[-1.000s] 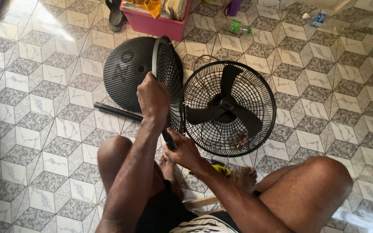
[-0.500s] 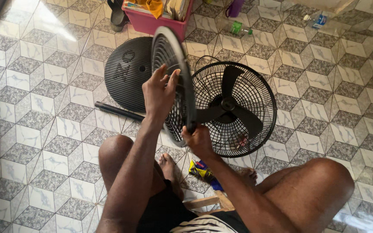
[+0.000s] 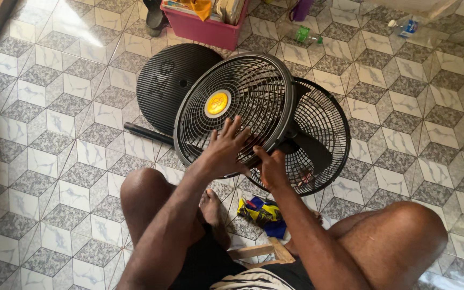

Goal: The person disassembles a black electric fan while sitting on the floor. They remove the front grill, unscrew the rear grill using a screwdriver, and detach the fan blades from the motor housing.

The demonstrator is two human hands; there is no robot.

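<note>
Left grip: the left hand (image 3: 224, 153) is pressing open, fingers spread, on the front fan grille (image 3: 234, 107)
Right grip: the right hand (image 3: 271, 169) is clamping the grille's lower rim
Behind the grips: the fan body (image 3: 318, 139) is lying on the tiled floor (image 3: 44, 134)
Left of the grips: round black base (image 3: 170, 80)

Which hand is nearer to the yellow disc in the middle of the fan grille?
Left. The left hand lies flat on the front grille, just below the yellow disc. The right hand grips the grille's lower rim, farther away.
</note>
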